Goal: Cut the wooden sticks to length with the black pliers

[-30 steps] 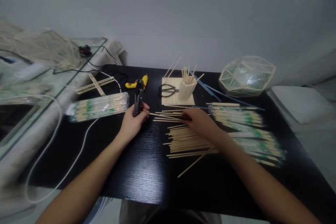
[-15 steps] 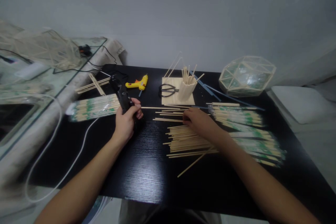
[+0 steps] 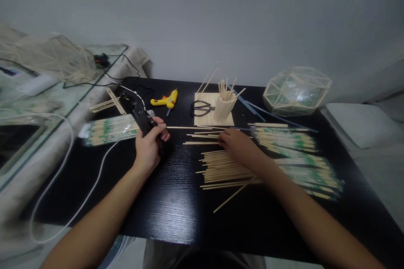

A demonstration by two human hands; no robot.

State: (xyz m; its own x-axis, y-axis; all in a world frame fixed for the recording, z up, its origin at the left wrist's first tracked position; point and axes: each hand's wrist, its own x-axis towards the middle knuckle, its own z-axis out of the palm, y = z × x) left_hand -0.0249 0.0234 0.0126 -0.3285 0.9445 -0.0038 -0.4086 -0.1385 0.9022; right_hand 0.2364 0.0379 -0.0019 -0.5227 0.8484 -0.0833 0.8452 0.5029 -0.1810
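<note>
My left hand point(image 3: 150, 143) is wrapped round a black hand tool point(image 3: 143, 119) with a curved upper end; its exact kind is unclear. A thin wooden stick point(image 3: 192, 127) runs rightward from beside the left fingers, and I cannot tell whether they grip it. My right hand point(image 3: 236, 143) reaches down with fingers curled together at several loose wooden sticks point(image 3: 202, 143), its fingertips partly hidden. Just nearer to me lies a thick row of wooden sticks point(image 3: 221, 168), partly under the right wrist.
A yellow glue gun point(image 3: 166, 100) lies behind the left hand. On a wooden board point(image 3: 198, 121) stand a stick-filled holder point(image 3: 223, 109) and black-handled scissors point(image 3: 202, 108). Packaged sticks point(image 3: 109, 129) lie left, more packs point(image 3: 306, 168) right. A geometric stick frame point(image 3: 296, 92) stands back right.
My left hand and the black tool have moved slightly left, with the tool tilting further left. The right hand has shifted a little left among the sticks.
</note>
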